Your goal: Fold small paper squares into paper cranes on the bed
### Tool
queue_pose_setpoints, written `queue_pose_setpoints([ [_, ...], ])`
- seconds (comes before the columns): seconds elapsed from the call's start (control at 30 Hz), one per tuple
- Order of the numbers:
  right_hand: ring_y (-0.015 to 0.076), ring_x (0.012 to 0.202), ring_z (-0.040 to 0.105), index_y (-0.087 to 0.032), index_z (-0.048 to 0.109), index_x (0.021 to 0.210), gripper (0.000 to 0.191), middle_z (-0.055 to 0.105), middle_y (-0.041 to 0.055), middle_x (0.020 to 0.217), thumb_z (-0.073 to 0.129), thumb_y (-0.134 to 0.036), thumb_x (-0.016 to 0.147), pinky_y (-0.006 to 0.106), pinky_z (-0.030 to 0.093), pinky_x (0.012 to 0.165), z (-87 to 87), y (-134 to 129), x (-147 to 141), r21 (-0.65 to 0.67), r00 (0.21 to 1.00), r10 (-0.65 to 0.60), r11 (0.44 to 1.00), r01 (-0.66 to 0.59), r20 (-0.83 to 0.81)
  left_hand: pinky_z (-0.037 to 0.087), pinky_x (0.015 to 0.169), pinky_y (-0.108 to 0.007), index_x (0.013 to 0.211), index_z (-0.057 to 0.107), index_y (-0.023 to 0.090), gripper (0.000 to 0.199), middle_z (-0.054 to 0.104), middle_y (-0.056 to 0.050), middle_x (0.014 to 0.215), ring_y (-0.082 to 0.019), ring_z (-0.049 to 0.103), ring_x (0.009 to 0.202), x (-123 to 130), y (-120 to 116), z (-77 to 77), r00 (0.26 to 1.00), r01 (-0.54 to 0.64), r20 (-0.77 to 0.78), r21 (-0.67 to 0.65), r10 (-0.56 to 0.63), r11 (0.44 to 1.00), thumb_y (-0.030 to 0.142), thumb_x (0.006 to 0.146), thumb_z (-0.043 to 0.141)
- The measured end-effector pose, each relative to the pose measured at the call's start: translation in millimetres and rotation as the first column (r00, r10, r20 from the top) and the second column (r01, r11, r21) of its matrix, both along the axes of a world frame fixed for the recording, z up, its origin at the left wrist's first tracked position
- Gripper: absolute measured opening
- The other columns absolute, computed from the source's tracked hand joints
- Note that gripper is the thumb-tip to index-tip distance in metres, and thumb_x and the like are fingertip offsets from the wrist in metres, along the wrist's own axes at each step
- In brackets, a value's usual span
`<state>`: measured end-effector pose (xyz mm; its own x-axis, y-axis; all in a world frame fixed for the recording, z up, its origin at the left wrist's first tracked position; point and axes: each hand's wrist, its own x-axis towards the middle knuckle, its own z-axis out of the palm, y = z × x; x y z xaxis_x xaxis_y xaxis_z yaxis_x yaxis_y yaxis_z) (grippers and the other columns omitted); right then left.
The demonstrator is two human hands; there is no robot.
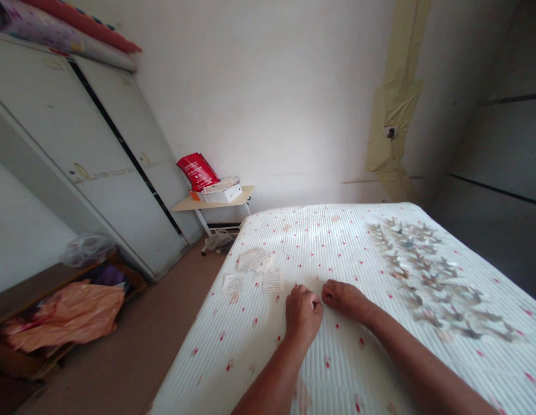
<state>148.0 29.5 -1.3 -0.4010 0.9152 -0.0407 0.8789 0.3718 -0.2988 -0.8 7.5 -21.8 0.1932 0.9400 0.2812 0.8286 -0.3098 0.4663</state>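
Note:
Both hands are close together, low over the middle of a white bedspread (250, 357) dotted with red. My left hand (303, 308) is closed, its fingers curled inward; anything between them is too small to make out. Just right of it, my right hand (342, 297) is also closed, with its fingertips facing the left hand and their contents hidden. Printed paper slips (272, 281) lie flat left of the hands, near a loose pile of more slips (255, 260). Several rows of small folded paper pieces (432, 271) cover the right part of the bedspread.
Beyond the bed's far left corner, a small table (246, 196) holds a red bag (197, 172) and a white box (223, 193). A grey cabinet (108, 173) stands left. Orange cloth (78, 314) lies over a low wooden unit. The bed's left edge drops to brown floor.

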Motion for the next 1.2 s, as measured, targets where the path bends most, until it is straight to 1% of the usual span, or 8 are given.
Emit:
queue_pose_setpoints([
  [0.2, 0.0141, 0.07, 0.057, -0.016, 0.06, 0.076, 0.019, 0.061, 0.0046, 0.08, 0.042, -0.018, 0.081, 0.022, 0.029, 0.057, -1.3, -0.6, -2.3, 0.025, 1.0, -0.03, 0.999, 0.03, -0.001, 0.036, 0.076, -0.028, 0.062, 0.059, 0.018, 0.013, 0.056, -0.003, 0.075, -0.016, 0.051, 0.08, 1.8, -0.4, 6.5, 0.999, -0.023, -0.046, -0.03, 0.022, 0.999, 0.017, 0.073, 0.053],
  [0.4, 0.0137, 0.07, 0.057, -0.017, 0.06, 0.077, 0.016, 0.062, 0.0024, 0.079, 0.044, -0.018, 0.078, 0.022, 0.028, 0.056, -4.4, 0.8, -1.2, 0.031, 0.998, -0.058, 0.998, 0.059, -0.023, 0.036, 0.082, -0.028, 0.064, 0.059, 0.018, 0.009, 0.058, -0.003, 0.076, -0.016, 0.052, 0.081, 2.5, 0.7, 5.4, 0.998, -0.04, -0.046, -0.051, 0.038, 0.998, 0.016, 0.072, 0.056],
  [0.57, 0.0132, 0.067, 0.055, -0.018, 0.061, 0.072, 0.01, 0.063, 0.0013, 0.074, 0.051, -0.02, 0.073, 0.022, 0.027, 0.054, -4.2, 1.2, -1.8, -0.003, 0.989, -0.129, 0.992, 0.129, -0.076, 0.036, 0.084, -0.028, 0.074, 0.061, 0.02, 0.005, 0.06, -0.001, 0.08, -0.016, 0.053, 0.084, 3.3, 1.2, 10.1, 0.998, -0.046, -0.043, -0.095, 0.042, 0.994, 0.016, 0.07, 0.06],
  [0.77, 0.0125, 0.065, 0.055, -0.018, 0.063, 0.067, 0.013, 0.064, 0.001, 0.069, 0.05, -0.015, 0.068, 0.02, 0.032, 0.057, -4.0, 1.7, -1.1, -0.07, 0.951, -0.199, 0.98, 0.188, -0.235, 0.038, 0.076, -0.026, 0.075, 0.064, 0.02, 0.007, 0.062, -0.001, 0.083, -0.015, 0.054, 0.085, 4.2, 4.4, 22.0, 0.995, -0.073, -0.084, -0.196, 0.058, 0.978, 0.017, 0.07, 0.06],
  [0.93, 0.0115, 0.066, 0.056, -0.017, 0.063, 0.07, 0.019, 0.065, 0.0005, 0.071, 0.046, -0.009, 0.065, 0.018, 0.037, 0.06, -5.8, 4.3, 10.6, -0.093, 0.931, -0.182, 0.983, 0.16, -0.317, 0.038, 0.071, -0.024, 0.073, 0.066, 0.022, 0.006, 0.062, 0.0, 0.081, -0.014, 0.054, 0.082, 4.4, 8.0, 20.0, 0.996, -0.076, -0.065, -0.205, 0.064, 0.976, 0.019, 0.071, 0.06],
  [1.07, 0.0119, 0.064, 0.055, -0.016, 0.062, 0.071, 0.016, 0.064, 0.0004, 0.07, 0.049, -0.011, 0.065, 0.018, 0.037, 0.055, -5.8, 3.0, 14.8, -0.168, 0.892, -0.202, 0.975, 0.144, -0.405, 0.038, 0.069, -0.024, 0.072, 0.066, 0.021, 0.006, 0.062, 0.0, 0.081, -0.014, 0.055, 0.08, 4.8, 9.2, 17.9, 0.995, -0.087, -0.069, -0.215, 0.073, 0.973, 0.021, 0.071, 0.06],
  [1.13, 0.0119, 0.063, 0.054, -0.016, 0.061, 0.068, 0.01, 0.063, 0.0002, 0.068, 0.052, -0.014, 0.065, 0.019, 0.035, 0.054, -4.1, 0.6, 11.7, -0.188, 0.887, -0.224, 0.969, 0.16, -0.403, 0.038, 0.068, -0.024, 0.072, 0.066, 0.022, 0.008, 0.062, -0.001, 0.081, -0.014, 0.055, 0.08, 5.1, 9.5, 18.4, 0.994, -0.088, -0.076, -0.22, 0.073, 0.972, 0.019, 0.071, 0.059],
  [1.2, 0.0116, 0.062, 0.053, -0.017, 0.06, 0.066, 0.006, 0.062, -0.0001, 0.067, 0.054, -0.017, 0.065, 0.019, 0.033, 0.054, -2.2, -2.3, 6.3, -0.157, 0.907, -0.244, 0.967, 0.201, -0.343, 0.038, 0.069, -0.024, 0.073, 0.067, 0.021, 0.01, 0.062, -0.001, 0.081, -0.014, 0.055, 0.08, 5.4, 9.6, 19.5, 0.994, -0.092, -0.081, -0.225, 0.075, 0.97, 0.017, 0.07, 0.058],
])
